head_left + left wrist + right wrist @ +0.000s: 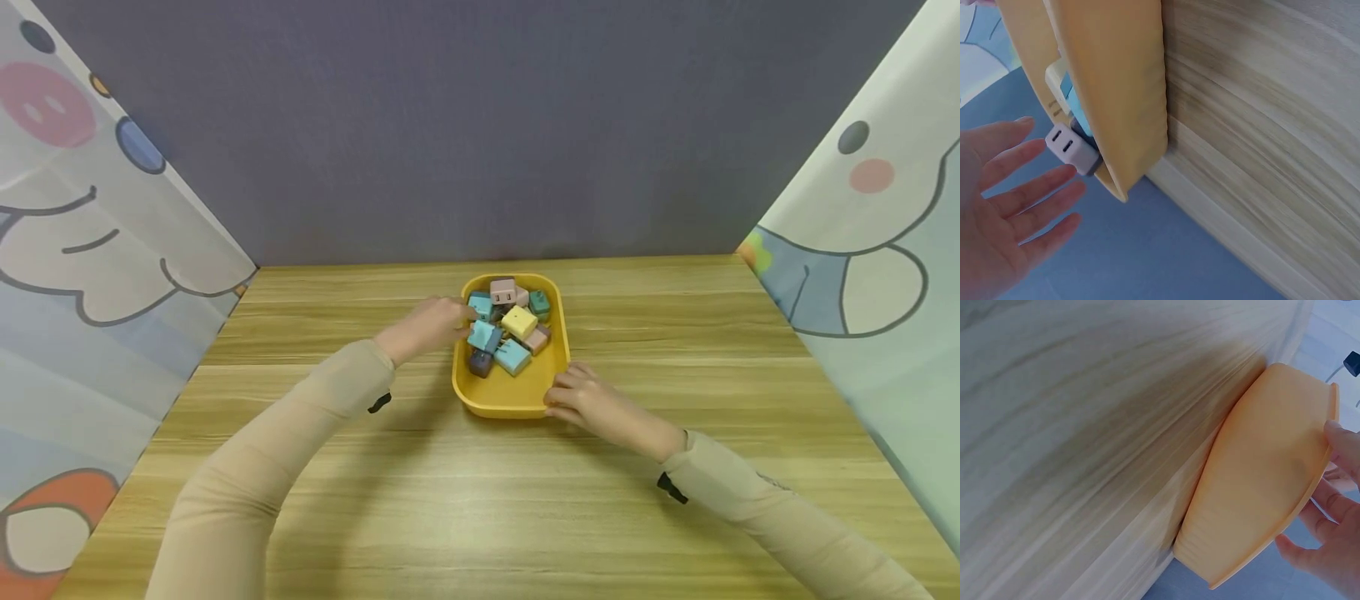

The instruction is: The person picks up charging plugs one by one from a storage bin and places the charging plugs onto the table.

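Note:
A yellow plastic bin [512, 412] holds several small charger plugs in pink, blue, yellow, teal and dark colours. My left hand [429, 327] hovers over the bin's left rim, fingertips close to a blue charger plug [483, 335]. In the left wrist view its fingers are spread with nothing between them, near a pink charger plug [1072, 149] with two slots. At the near right corner my right hand [600, 406] grips the bin's rim. The right wrist view shows fingertips on the outer wall and other fingers behind the rim. A yellow charger plug [519, 322] lies on top.
The bin stands on a wood-grain table [420, 500], toward its back edge. Behind rises a dark grey panel [495, 133]. Cartoon-printed sheets flank the left and right sides.

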A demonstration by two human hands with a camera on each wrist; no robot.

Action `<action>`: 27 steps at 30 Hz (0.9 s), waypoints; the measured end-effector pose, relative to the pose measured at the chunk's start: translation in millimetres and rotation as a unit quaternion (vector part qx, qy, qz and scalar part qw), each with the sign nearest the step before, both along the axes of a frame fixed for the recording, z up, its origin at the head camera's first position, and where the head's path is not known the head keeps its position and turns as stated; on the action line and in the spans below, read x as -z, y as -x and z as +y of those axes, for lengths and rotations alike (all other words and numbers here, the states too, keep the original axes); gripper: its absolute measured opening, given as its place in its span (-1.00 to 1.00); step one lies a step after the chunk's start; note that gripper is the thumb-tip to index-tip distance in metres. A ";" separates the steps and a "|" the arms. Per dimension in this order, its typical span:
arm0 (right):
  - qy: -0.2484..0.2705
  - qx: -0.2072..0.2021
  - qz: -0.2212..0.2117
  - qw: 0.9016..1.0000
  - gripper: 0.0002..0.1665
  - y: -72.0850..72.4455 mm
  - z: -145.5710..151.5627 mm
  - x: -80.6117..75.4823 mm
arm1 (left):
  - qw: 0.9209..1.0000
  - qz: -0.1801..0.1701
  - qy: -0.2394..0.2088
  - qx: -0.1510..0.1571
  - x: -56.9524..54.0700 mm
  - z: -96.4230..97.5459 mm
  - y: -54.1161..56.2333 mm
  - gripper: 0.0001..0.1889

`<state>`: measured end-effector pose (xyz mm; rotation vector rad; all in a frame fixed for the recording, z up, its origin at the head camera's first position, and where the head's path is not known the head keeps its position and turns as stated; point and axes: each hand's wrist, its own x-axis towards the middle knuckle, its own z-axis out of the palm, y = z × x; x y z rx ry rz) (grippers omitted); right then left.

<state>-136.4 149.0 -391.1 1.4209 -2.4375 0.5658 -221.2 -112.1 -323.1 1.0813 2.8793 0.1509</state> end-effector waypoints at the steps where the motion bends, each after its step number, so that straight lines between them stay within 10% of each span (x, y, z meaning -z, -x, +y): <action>1: 0.001 0.000 0.002 1.000 -0.89 -0.2 -0.1 -0.1 | 1.000 -0.003 0.007 0.001 -0.2 3.0 0.3 -0.73; 27: 0.011 0.007 0.001 1.000 -0.89 -0.2 0.1 2.6 | 0.993 -0.089 0.034 -0.065 28.4 47.2 13.5 -0.77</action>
